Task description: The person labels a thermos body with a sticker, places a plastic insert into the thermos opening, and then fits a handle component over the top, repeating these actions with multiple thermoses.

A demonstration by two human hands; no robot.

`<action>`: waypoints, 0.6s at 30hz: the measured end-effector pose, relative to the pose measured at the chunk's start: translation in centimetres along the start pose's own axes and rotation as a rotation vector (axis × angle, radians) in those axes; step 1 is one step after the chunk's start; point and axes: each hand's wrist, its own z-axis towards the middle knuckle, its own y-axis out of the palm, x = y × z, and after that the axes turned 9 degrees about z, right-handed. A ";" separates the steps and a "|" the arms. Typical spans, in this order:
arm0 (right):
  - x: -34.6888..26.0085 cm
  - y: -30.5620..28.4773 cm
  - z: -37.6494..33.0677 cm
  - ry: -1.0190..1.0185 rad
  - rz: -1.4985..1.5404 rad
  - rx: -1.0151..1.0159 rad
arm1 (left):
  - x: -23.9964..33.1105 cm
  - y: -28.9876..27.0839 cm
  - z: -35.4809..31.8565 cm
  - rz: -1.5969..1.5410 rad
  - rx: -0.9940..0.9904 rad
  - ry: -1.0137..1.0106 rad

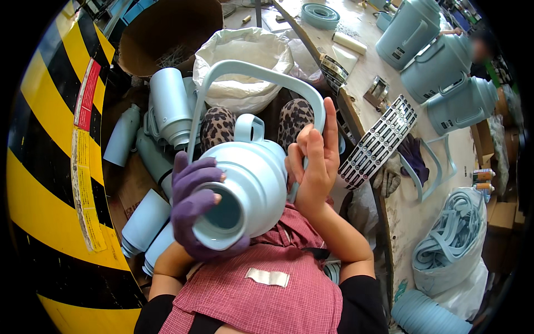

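A light blue vacuum-jug body (258, 186) lies tilted over my lap, its open round mouth facing me. My left hand (194, 209), in a purple glove with bare fingertips, is wrapped around the jug's neck and rim. A pale blue carrying handle (250, 68) arches over the body and the small side grip (248, 128). My bare right hand (317, 161) holds the right arm of this handle, with one finger stretched up along it and the others bent. The handle's lower right end is partly hidden behind my hand.
Jug shells (168, 100) lie in a pile at left beside a yellow-black striped panel (50, 183). Ahead are a white sack (245, 55) and a cardboard box (167, 33). The right bench holds finished jugs (409, 33), a metal rack (378, 142), gloves (387, 177) and bagged handles (453, 228).
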 end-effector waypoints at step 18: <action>-1.6 -1.0 -4.3 0.094 -0.464 0.006 | -4.7 1.6 -3.6 -1.328 -0.143 -0.852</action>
